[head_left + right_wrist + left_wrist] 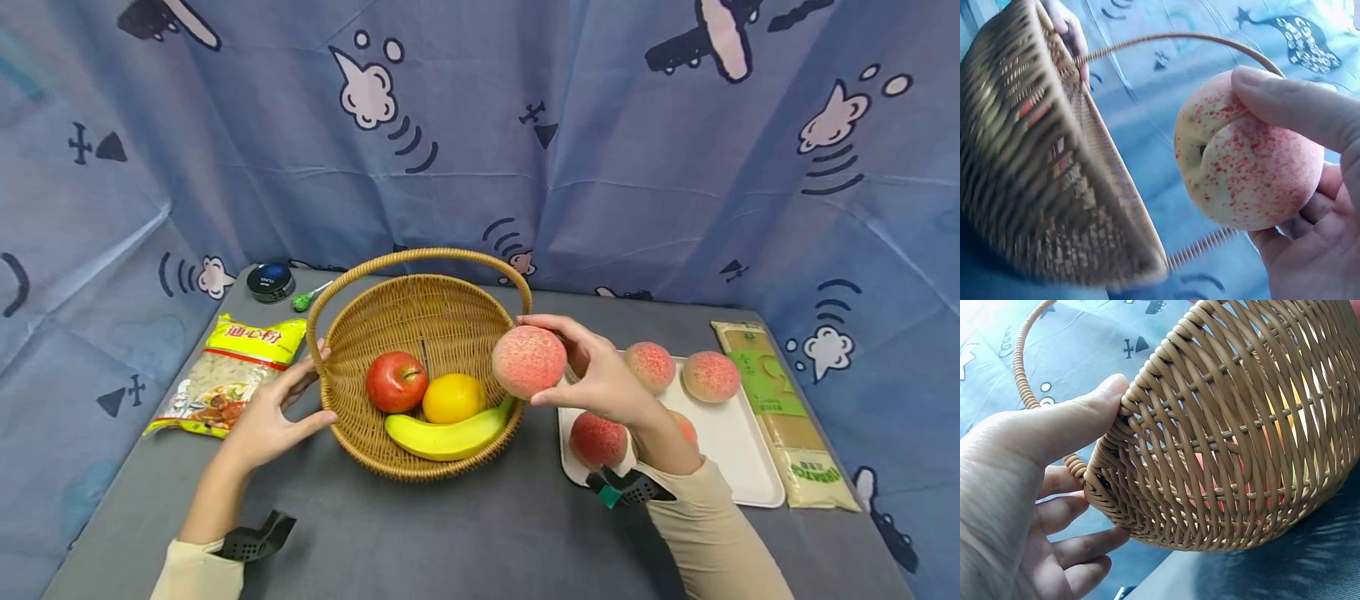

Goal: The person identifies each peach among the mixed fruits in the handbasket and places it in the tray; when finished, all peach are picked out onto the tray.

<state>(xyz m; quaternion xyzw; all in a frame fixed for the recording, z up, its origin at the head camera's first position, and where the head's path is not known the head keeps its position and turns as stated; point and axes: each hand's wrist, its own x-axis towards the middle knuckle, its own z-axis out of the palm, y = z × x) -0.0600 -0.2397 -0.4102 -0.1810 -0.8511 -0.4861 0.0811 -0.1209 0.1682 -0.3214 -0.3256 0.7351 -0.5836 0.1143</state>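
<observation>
My right hand (600,379) grips a pink, speckled peach (529,362) beside the right rim of the wicker basket (352,450). In the right wrist view the thumb lies over the top of the peach (1250,156), and its stem hollow faces the basket. My left hand (266,421) holds the basket's left side, its thumb (1088,415) on the rim and its fingers by the handle's foot. Inside the basket lie a red apple (397,382), a yellow lemon-like fruit (454,398) and a banana (448,435).
A white tray (738,467) on the right bears several peaches (712,376), partly hidden by my right arm. Beyond it lies a green and tan packet (783,412). On the left are a yellow pasta bag (232,375), a round black tin (271,282) and a small green-ended item (303,300).
</observation>
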